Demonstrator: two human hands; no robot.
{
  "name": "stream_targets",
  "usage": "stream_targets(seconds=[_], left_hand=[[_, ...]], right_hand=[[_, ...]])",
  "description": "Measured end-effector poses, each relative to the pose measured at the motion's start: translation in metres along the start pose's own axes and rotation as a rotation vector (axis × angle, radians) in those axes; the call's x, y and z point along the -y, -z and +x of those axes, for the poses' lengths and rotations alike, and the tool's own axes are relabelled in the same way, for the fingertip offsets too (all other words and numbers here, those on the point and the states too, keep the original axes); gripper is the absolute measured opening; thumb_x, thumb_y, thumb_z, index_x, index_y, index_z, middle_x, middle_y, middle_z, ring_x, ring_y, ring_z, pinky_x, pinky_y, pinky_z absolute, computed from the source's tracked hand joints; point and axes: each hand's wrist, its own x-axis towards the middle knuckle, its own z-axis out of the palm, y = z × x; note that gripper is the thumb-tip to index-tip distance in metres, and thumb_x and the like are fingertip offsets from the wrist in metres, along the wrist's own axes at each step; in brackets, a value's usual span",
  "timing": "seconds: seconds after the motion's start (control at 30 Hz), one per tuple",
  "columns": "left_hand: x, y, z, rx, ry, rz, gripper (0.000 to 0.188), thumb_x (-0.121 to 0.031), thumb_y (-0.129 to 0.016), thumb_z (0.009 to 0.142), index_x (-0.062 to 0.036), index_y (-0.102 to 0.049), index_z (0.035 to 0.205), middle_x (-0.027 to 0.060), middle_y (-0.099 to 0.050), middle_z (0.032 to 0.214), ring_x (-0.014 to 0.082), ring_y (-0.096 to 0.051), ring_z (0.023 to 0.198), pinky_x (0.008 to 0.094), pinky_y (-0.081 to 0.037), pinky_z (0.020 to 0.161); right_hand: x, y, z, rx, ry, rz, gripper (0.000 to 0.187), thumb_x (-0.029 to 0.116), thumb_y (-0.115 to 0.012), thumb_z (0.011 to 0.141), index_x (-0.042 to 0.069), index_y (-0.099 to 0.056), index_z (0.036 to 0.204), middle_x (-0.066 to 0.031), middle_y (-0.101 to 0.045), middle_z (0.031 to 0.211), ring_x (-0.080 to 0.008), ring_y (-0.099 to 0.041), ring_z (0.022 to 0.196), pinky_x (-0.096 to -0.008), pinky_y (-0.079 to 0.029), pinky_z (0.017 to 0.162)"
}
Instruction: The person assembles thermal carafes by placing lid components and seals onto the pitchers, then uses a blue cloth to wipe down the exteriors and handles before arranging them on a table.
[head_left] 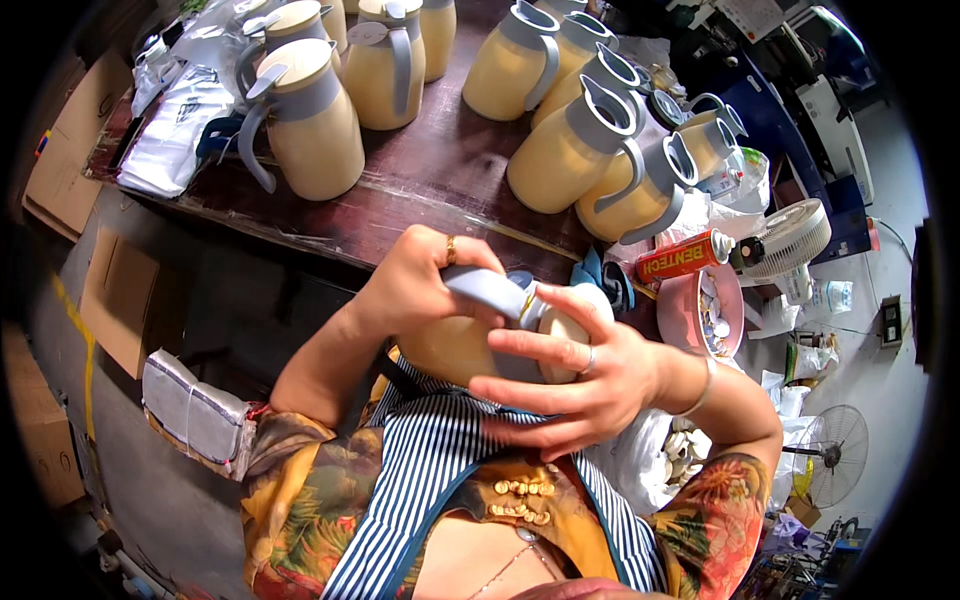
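A cream thermos jug (440, 350) with a grey collar lies tilted against my striped apron, its top end pointing right. My left hand (410, 285) is closed around its grey handle (488, 290). Over the top end reaches my right hand (610, 375), its fingers spread across a round cream lid (563, 332) and gripping it. The fingers hide part of the lid and collar, so I cannot tell how firmly the lid sits.
Lidded thermos jugs (315, 140) stand at the table's (430, 200) left; several lidless jugs (565, 155) are at its right. Beyond its right edge are a red spray can (685, 256), a pink tub (690, 310) of small parts, a fan (795, 235) and a white bag (640, 460) of cream pieces.
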Motion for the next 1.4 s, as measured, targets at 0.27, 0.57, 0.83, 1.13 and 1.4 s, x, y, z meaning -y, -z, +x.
stream_targets(seconds=[0.27, 0.57, 0.83, 1.13, 1.4], left_hand=[[-0.038, -0.073, 0.002, -0.499, -0.214, 0.29, 0.031, -0.007, -0.086, 0.072, -0.0018, -0.067, 0.096, 0.0078, -0.071, 0.083, 0.0112, -0.067, 0.076, 0.0271, -0.053, 0.068], [0.041, -0.061, 0.04, -0.886, -0.225, 0.533, 0.032, -0.018, -0.081, 0.08, -0.0033, -0.065, 0.104, 0.0155, -0.067, 0.078, 0.0295, -0.067, 0.066, 0.0361, -0.053, 0.062], [0.082, 0.065, 0.076, -1.337, -0.256, 0.916, 0.028, -0.018, -0.08, 0.079, -0.0103, -0.064, 0.1, 0.0115, -0.069, 0.082, 0.0321, -0.066, 0.072, 0.0409, -0.05, 0.065], [0.026, -0.084, 0.058, -0.475, -0.559, 0.541, 0.065, -0.051, -0.063, 0.092, 0.0015, -0.049, 0.128, 0.0179, -0.057, 0.123, 0.034, -0.054, 0.117, 0.0457, -0.042, 0.099], [0.045, -0.113, 0.04, -0.295, 0.027, -0.015, 0.02, -0.015, -0.068, 0.094, 0.0011, -0.061, 0.103, 0.0038, -0.067, 0.086, 0.0099, -0.063, 0.082, 0.0248, -0.05, 0.076]], right_hand=[[-0.039, -0.013, 0.033, -0.583, -0.869, -0.01, 0.011, 0.012, -0.057, 0.085, 0.004, -0.064, 0.085, -0.0093, -0.064, 0.093, -0.0316, -0.058, 0.1, -0.0436, -0.042, 0.088], [-0.122, -0.017, 0.055, -1.055, -0.92, 0.244, 0.018, 0.02, -0.065, 0.091, 0.006, -0.068, 0.101, -0.0115, -0.066, 0.104, -0.0262, -0.065, 0.093, -0.0354, -0.052, 0.081], [-0.15, -0.052, -0.083, -0.449, -1.698, -0.293, 0.042, 0.028, -0.072, 0.084, -0.002, -0.06, 0.11, -0.0196, -0.07, 0.085, -0.0365, -0.069, 0.081, -0.0441, -0.054, 0.073], [-0.027, -0.069, -0.066, -1.05, -1.211, 0.663, 0.025, 0.014, -0.07, 0.09, 0.002, -0.068, 0.111, -0.0074, -0.07, 0.085, -0.0117, -0.067, 0.069, -0.0254, -0.052, 0.057], [-0.023, -0.08, -0.359, -0.379, -1.906, -0.48, 0.019, 0.028, -0.067, 0.084, 0.014, -0.074, 0.095, -0.0133, -0.071, 0.091, -0.0324, -0.068, 0.087, -0.0439, -0.053, 0.077]])
